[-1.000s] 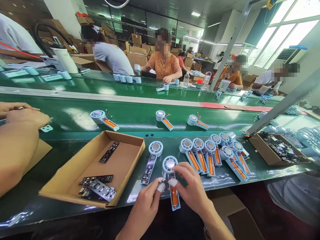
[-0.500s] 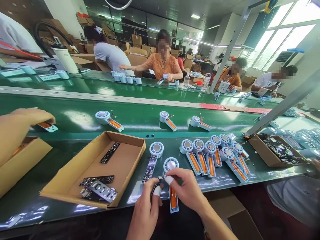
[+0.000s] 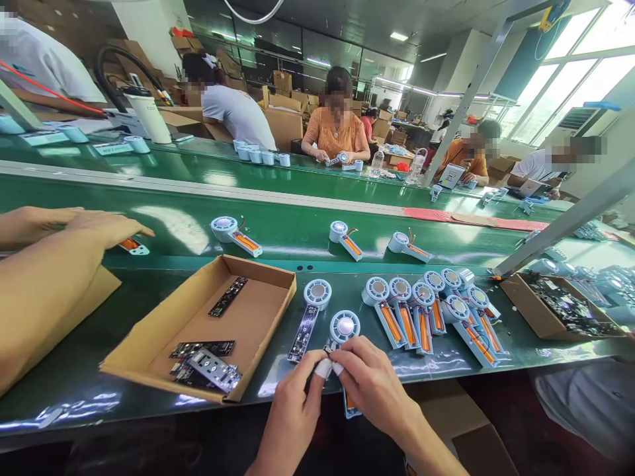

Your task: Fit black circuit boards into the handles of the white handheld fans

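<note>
Near the bench's front edge, my left hand (image 3: 297,403) pinches a small dark circuit board (image 3: 327,349), mostly covered by the fingers. My right hand (image 3: 372,383) presses its fingertips together against the left ones; whatever they grip is too small to make out. Both hands are over the handle of a light blue round-headed unit (image 3: 344,325), whose orange part shows below them. White covers wrap some fingertips. Just left lies another blue unit (image 3: 317,294) with a dark board along its handle.
A shallow cardboard tray (image 3: 262,320) holding several boards stands left. Several blue units (image 3: 424,294) cluster right, beside a box of boards (image 3: 538,311). Three units lie on the green belt (image 3: 288,231). Another person's arms (image 3: 64,264) reach in from the left.
My hands have come closer together, fingertips now meeting. The view has shifted slightly. At left, another person's second hand has come into view; across the belt, a person's outstretched arm has drawn in.
</note>
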The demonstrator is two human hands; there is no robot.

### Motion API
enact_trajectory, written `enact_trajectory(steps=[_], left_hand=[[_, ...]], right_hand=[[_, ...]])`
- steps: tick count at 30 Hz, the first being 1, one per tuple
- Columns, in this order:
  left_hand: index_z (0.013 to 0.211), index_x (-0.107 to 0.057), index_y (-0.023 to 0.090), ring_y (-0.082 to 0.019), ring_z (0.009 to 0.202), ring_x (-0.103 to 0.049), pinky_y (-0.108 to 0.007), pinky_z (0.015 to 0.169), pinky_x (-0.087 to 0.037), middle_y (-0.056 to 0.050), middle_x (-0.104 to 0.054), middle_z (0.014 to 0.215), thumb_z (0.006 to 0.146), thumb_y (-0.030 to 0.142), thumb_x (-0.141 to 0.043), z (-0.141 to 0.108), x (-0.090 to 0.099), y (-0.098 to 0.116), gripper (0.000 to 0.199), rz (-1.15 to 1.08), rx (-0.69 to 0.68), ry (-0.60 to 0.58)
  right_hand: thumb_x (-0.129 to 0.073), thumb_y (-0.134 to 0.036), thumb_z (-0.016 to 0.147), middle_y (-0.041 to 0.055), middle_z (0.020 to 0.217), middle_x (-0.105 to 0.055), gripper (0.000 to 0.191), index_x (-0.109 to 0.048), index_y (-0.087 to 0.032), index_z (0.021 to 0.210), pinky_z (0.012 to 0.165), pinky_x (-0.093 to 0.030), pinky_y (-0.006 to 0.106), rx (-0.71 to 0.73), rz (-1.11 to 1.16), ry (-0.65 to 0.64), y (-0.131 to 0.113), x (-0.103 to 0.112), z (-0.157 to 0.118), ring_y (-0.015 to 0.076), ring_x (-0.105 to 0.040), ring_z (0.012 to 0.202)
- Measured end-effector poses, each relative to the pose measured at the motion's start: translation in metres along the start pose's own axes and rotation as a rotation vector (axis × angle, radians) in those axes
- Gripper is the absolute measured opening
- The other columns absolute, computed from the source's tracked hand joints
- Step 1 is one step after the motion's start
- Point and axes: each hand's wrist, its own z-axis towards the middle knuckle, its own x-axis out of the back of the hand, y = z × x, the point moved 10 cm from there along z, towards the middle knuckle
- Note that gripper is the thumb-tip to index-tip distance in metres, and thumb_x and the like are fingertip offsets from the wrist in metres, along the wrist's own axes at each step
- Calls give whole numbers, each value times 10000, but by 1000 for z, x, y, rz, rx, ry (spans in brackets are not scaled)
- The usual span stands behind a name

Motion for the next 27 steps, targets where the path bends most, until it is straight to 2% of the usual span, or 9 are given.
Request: enact_trajectory(steps=[3,8,11,15,17,19,21,24,27], left_hand=[[1037,-671,225,-146,361,-471,-243,424,-417,93,-435,423,969,464,-427,1,-2,-5,348,-29,31,-10],[1238,-546,210,-149,432,-591,-241,443,-504,59,-631,578,967,433,-421,-4,1,-10,372,-146,104,56],[1167,-597,187,-167,544,-692,-262,525,-590,-15,-738,713,950,403,-452,-6,4,-6,340,-139,89,60],[1116,-688,183,-210,784,-785,-292,695,-650,-97,-801,1010,934,320,-491,-9,12,11,300,13,-85,135],[1105,-722,187,-229,934,-779,-310,835,-635,-95,-799,1074,925,264,-508,-14,16,23,289,107,-220,214],[1102,-742,186,-231,1003,-765,-308,906,-609,-93,-796,1098,921,234,-517,-18,20,29,293,146,-301,265],[1093,-759,191,-223,968,-772,-291,891,-612,-86,-803,1076,916,236,-528,-15,22,27,294,124,-294,251],[1055,-785,200,-203,777,-780,-269,746,-643,-81,-815,1004,905,300,-553,-2,22,15,294,13,-168,132],[1018,-801,203,-182,654,-739,-258,621,-637,-84,-814,943,889,379,-577,6,21,6,313,-102,-47,17]], right_hand=[[-447,-133,1011,74,921,-652,236,-660,-187,1098,691,-499,293,42,-30,28,-3,2,-1,185,-581,782],[-468,-136,1012,56,866,-633,207,-669,-187,997,648,-450,286,-15,-69,151,3,11,2,179,-550,752],[-462,-113,999,55,851,-617,217,-663,-183,957,629,-421,297,-6,-186,133,-4,10,6,183,-518,721],[-443,-64,971,55,819,-595,252,-624,-177,837,613,-384,330,15,-373,80,-16,5,8,200,-481,691],[-459,-47,954,51,798,-583,246,-605,-176,805,611,-377,339,30,-443,42,-20,1,8,205,-479,690],[-487,-49,948,47,788,-579,221,-603,-173,806,610,-379,340,51,-468,8,-20,-2,9,206,-484,693],[-506,-55,947,46,812,-595,194,-617,-173,840,621,-400,331,55,-402,-15,-16,-3,11,201,-499,704],[-520,-61,948,53,921,-643,178,-651,-177,976,684,-462,308,0,-189,-15,-1,2,15,191,-547,776],[-524,-65,945,54,985,-666,251,-671,-204,1093,753,-498,299,-35,-8,-52,9,3,17,190,-584,863]])
